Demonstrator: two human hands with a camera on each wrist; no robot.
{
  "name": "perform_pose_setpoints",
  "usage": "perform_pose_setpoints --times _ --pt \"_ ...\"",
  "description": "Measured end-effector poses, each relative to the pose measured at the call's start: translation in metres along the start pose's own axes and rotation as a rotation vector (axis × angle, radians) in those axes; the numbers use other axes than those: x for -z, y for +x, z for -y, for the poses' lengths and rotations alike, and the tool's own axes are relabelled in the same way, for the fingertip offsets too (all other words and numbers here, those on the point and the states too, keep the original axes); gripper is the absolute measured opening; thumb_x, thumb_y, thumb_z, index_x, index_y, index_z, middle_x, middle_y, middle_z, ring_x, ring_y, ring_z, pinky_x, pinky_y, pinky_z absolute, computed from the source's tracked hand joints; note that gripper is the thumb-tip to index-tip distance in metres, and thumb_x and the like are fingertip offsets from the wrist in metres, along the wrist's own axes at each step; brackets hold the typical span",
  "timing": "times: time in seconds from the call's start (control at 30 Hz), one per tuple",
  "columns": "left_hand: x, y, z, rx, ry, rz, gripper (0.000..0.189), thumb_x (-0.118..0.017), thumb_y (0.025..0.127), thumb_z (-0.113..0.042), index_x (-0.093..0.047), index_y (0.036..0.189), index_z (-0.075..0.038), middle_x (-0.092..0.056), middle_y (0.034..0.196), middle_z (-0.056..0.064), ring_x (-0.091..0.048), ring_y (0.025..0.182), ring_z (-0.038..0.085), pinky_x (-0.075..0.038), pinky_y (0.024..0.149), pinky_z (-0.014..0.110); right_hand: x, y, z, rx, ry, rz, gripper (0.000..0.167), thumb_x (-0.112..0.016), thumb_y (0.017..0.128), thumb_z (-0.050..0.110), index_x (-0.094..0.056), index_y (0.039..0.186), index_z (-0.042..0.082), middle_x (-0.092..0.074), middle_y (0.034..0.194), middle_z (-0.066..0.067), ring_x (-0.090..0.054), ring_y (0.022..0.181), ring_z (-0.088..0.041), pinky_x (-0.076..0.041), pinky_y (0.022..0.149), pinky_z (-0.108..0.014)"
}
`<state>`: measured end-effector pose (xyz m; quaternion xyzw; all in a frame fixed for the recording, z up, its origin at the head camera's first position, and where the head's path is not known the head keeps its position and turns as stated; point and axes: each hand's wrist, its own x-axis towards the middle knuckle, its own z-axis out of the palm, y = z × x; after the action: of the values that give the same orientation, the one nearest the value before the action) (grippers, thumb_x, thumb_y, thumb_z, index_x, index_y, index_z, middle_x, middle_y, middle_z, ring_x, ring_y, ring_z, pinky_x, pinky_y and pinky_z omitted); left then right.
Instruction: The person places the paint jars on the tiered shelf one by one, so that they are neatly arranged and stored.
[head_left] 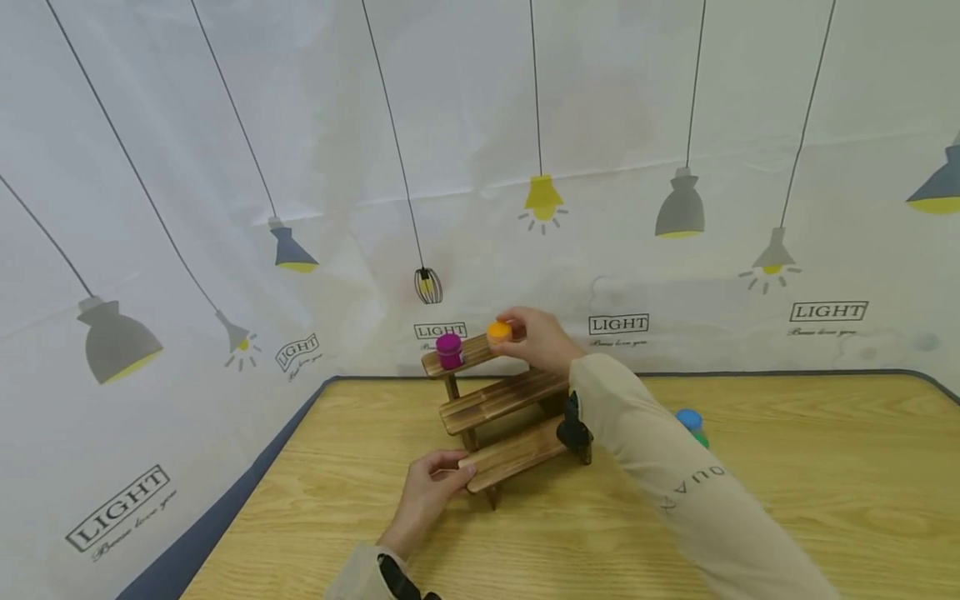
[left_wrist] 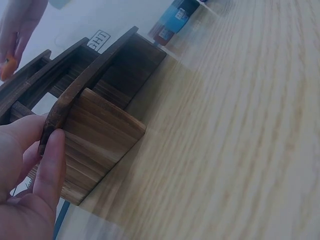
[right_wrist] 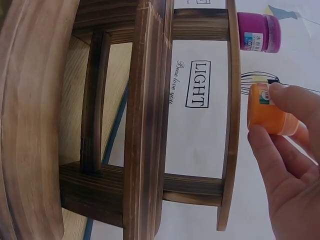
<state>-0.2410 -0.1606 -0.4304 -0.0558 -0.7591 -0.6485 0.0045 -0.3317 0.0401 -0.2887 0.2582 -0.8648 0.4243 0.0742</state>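
A three-tier wooden step rack (head_left: 517,450) stands on the table. On the left end of its top step sits a purple paint jar (head_left: 450,352), also seen in the right wrist view as a purple jar (right_wrist: 259,32) with a white label. My right hand (head_left: 543,340) holds an orange paint jar (right_wrist: 265,112) between thumb and fingers. That jar is by the top step, right of the purple one, and a narrow gap shows between it and the board in the right wrist view. My left hand (head_left: 431,492) pinches the left end of the lowest step (left_wrist: 65,107).
A blue-lidded jar (head_left: 688,418) and a green jar (head_left: 701,438) stand on the table right of the rack, partly behind my right sleeve (head_left: 675,475). Behind the wooden table (head_left: 810,467) rises a pale wall covering (head_left: 480,125) printed with lamps.
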Motion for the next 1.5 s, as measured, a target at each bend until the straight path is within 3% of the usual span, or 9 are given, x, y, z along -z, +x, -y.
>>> perform_pose_setpoints --times 0.2,0.83,1.5 --pt "-0.001 0.0 -0.001 0.007 -0.014 0.011 0.033 -0.064 0.081 -0.007 -0.056 0.106 0.011 -0.053 0.087 0.008 -0.059 0.07 0.01 -0.053 0.063 0.031 -0.007 0.007 0.001 -0.037 -0.007 0.015 0.045 -0.067 0.08 0.011 -0.05 0.118 -0.005 -0.059 0.104 -0.017 -0.056 0.092 -0.024 -0.048 0.077 -0.03" --pt "-0.002 0.001 -0.001 0.008 -0.033 -0.007 0.034 -0.064 0.081 -0.006 -0.056 0.107 0.012 -0.051 0.087 0.007 -0.059 0.07 0.009 -0.053 0.063 0.03 -0.016 0.011 -0.01 -0.032 0.022 -0.015 0.043 -0.062 0.084 0.012 -0.048 0.122 0.0 -0.058 0.109 -0.016 -0.054 0.1 -0.024 -0.046 0.083 -0.034" --pt "-0.001 0.001 0.0 0.028 -0.026 -0.011 0.034 -0.064 0.081 -0.007 -0.056 0.108 0.011 -0.05 0.087 0.006 -0.058 0.07 0.009 -0.053 0.063 0.03 -0.021 0.009 -0.012 0.028 0.012 -0.01 0.043 -0.058 0.086 0.007 -0.044 0.126 -0.002 -0.054 0.117 -0.019 -0.052 0.105 -0.027 -0.044 0.088 -0.035"
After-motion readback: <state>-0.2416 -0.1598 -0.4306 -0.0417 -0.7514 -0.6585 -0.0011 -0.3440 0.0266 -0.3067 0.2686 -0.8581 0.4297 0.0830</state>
